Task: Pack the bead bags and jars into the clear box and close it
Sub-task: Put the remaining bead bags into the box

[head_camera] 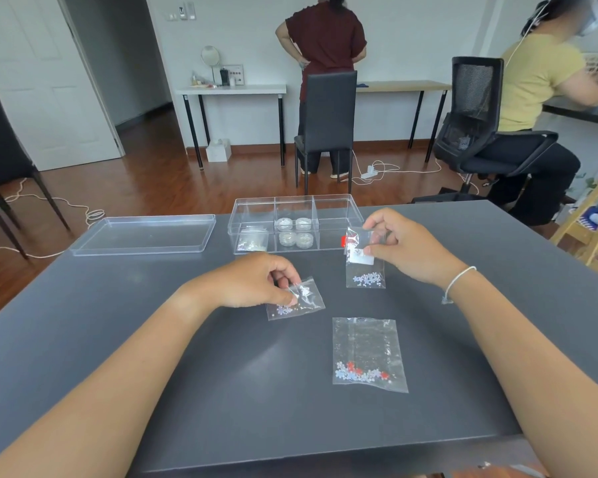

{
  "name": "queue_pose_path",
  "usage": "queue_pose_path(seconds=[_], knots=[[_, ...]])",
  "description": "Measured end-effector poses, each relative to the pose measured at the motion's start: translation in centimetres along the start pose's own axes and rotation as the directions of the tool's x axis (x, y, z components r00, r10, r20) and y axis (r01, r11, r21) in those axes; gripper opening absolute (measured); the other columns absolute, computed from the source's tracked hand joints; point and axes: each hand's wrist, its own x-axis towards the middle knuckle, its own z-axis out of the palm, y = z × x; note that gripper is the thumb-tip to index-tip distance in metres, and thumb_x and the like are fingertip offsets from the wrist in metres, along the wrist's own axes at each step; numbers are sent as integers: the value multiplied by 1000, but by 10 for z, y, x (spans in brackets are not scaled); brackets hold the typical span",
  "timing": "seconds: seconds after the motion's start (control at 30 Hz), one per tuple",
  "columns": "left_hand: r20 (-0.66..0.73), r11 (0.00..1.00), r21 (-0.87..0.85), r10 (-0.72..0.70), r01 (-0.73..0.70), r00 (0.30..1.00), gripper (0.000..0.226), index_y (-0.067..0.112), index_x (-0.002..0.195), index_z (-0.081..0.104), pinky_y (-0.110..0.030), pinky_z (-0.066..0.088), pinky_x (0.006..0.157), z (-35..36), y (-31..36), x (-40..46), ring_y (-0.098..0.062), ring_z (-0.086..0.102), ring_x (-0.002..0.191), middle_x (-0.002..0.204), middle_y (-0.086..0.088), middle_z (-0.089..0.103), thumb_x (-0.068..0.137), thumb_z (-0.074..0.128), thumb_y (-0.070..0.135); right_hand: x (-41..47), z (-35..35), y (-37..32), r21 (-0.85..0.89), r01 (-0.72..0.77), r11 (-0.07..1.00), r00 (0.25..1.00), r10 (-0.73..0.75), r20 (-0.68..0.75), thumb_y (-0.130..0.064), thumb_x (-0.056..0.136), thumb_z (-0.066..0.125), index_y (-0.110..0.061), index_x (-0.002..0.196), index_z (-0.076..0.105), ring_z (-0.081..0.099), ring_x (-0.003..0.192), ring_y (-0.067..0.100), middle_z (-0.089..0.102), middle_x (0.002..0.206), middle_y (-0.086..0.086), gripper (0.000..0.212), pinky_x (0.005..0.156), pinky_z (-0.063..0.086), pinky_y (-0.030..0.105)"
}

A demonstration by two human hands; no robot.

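— What are the hands doing?
— The left hand [256, 281] pinches a small bag [296, 300] on the gray table [118, 339]. The right hand [403, 246] holds up another bag [365, 260].
— And the box [294, 224]?
— Open, far off, four jars [295, 232] inside.

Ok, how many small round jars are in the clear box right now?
4, all in the middle compartment of the clear box: back left, back right, front left, front right. No others are visible.

Jar [284, 223] contents too small
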Motion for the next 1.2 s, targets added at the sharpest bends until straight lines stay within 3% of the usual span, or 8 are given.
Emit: queue_pose_path(seconds=[0.13,0.3,0.5,0.67,0.8,1.03,1.1,1.2], knots=[[-76,999,-31,16,-19,997,17,34,76,59,-5,38,54,1,2,0,6,47,51,76,12,57,75,70,21,1,-1,0,14,17,1000,999,-16,-40,-16,82,63,-28,96,48,47,61,9,51,86,-15,24,61,39,15],[-181,990,-126,43,-67,983,16,28,78,61,-1,37,58,0,6,-1,10,49,54,76,13,60,78,67,13,1,-2,-2,45,60,997,994,-56,-93,-12,86,55,-30,93,49,46,48,-2,52,78,-6,20,49,38,4],[-345,922,-362,6,-139,938,25,36,85,57,-22,41,72,-8,18,7,-7,55,71,80,8,62,80,65,12,-1,-5,-5,101,98,990,979,-78,-187,-10,86,53,-25,94,52,41,41,2,50,61,-1,17,42,33,8],[-422,884,-410,33,-224,906,30,36,80,61,-11,41,50,-19,39,26,1,47,46,53,19,61,81,61,6,-2,-8,-6,157,145,977,957,-99,-273,-5,85,53,-20,92,53,40,39,1,51,50,-13,17,41,33,7],[-470,881,-435,-44,-188,882,17,28,78,65,-15,44,51,-28,51,52,-3,45,45,47,19,61,82,60,11,-1,-9,-6,168,149,975,942,-89,-323,-6,85,53,-22,91,53,43,42,-1,47,54,-14,17,43,36,5],[-514,934,-339,-85,-111,853,14,23,79,62,-19,46,53,-35,61,98,0,52,45,76,4,63,79,61,9,1,-10,-3,148,154,977,935,-96,-342,-8,85,54,-24,92,52,45,45,-6,46,58,-13,18,45,36,3],[-509,958,-277,-86,-69,857,19,20,92,61,-19,44,52,-35,60,108,-9,52,53,74,-1,61,78,62,8,1,-11,-2,155,152,976,933,-90,-350,-9,86,54,-27,91,51,45,45,-4,47,58,-11,19,45,37,4],[-499,985,-171,-60,-30,865,22,18,96,58,-12,32,34,-32,57,120,-7,42,40,62,1,55,78,59,6,1,-11,-1,161,163,973,930,-98,-353,-7,85,54,-27,90,51,43,45,-1,49,55,-14,21,46,36,5]])
